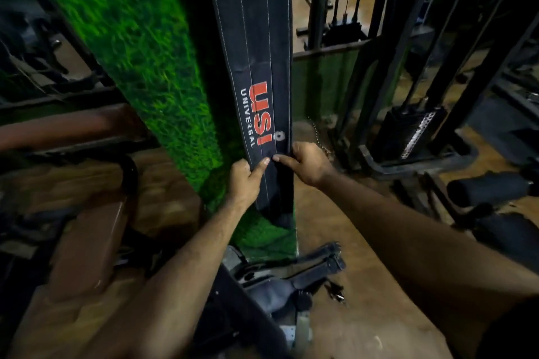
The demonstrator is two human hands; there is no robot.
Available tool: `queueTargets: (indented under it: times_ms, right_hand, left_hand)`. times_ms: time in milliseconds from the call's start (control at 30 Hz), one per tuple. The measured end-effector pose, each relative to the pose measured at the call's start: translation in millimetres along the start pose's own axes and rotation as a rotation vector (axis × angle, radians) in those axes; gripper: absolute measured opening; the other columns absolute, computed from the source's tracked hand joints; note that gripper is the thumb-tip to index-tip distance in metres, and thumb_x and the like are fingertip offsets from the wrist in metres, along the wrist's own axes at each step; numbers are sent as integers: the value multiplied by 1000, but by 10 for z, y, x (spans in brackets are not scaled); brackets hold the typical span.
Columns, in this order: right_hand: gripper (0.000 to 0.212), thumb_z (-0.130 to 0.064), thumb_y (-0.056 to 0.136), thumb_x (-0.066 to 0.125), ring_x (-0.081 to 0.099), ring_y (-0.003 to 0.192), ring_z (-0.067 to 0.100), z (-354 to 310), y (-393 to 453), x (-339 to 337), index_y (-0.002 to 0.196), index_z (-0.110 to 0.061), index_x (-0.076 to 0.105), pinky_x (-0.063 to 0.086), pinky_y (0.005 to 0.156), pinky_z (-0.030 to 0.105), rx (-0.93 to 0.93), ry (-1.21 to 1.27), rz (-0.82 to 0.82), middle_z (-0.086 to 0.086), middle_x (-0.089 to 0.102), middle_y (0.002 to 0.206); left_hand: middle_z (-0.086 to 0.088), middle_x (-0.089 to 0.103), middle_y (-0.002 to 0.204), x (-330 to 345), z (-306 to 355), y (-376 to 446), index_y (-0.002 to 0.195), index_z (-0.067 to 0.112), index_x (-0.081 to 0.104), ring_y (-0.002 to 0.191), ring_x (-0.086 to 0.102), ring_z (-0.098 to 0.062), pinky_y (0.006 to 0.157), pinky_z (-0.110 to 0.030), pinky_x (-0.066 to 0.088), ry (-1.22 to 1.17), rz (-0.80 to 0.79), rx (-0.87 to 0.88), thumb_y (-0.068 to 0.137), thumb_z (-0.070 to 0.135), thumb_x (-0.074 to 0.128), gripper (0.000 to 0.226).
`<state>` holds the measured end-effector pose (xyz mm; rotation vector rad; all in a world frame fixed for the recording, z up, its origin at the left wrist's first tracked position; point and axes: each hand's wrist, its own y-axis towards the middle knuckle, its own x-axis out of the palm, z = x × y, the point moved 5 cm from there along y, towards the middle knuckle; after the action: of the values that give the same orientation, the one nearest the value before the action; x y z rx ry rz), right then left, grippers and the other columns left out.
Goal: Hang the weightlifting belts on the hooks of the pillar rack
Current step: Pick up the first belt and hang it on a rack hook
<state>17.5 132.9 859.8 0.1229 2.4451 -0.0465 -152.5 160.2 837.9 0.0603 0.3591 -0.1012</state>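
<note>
A long dark weightlifting belt (253,38) with red "USI UNIVERSAL" lettering hangs straight down against the pillar (140,46), which is covered in green artificial grass. Its top end runs out of the frame, so no hook is visible. My left hand (243,181) grips the belt's left edge near the bottom, thumb on the front. My right hand (306,163) pinches the right edge at the same height, thumb pointing left. More dark belts and straps (294,280) lie in a heap on the floor at the pillar's foot.
A brown padded bench (87,245) stands to the left. A black cable machine with a weight stack (408,131) rises on the right, with padded rollers (490,189) beyond it. The floor is brown. A chain (319,137) hangs behind my right hand.
</note>
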Motion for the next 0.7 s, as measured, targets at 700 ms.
queueTargets:
  times_ms: [700]
  right_hand:
    - [43, -51, 96, 61, 65, 74, 25, 1350, -218, 1318, 68, -19, 53, 42, 59, 31, 288, -206, -80, 5, 64, 74]
  left_hand:
    - [1, 35, 55, 669, -2043, -183, 68, 10, 41, 45, 34, -15, 39, -24, 23, 287, -222, -322, 95, 38, 66, 46]
